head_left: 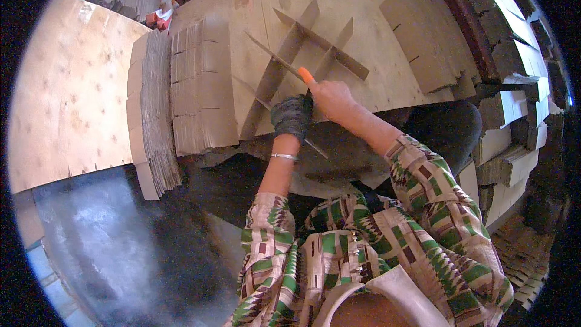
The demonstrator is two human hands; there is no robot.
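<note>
Both our hands work at the near edge of the wooden table (375, 21). Our left hand (292, 115), in a dark glove, is clenched around the near end of a thin cardboard strip (275, 59), with a silver bangle (284, 157) on its wrist. Just beside it, our right hand (330, 98) pinches the same strip; an orange cover sits on 1 fingertip (307, 75). Beyond the hands, several strips (321, 42) stand slotted across each other in a lattice. To the left lies a stack of flat notched cardboard pieces (196, 85); more pieces (423, 42) lie fanned out at the far right.
</note>
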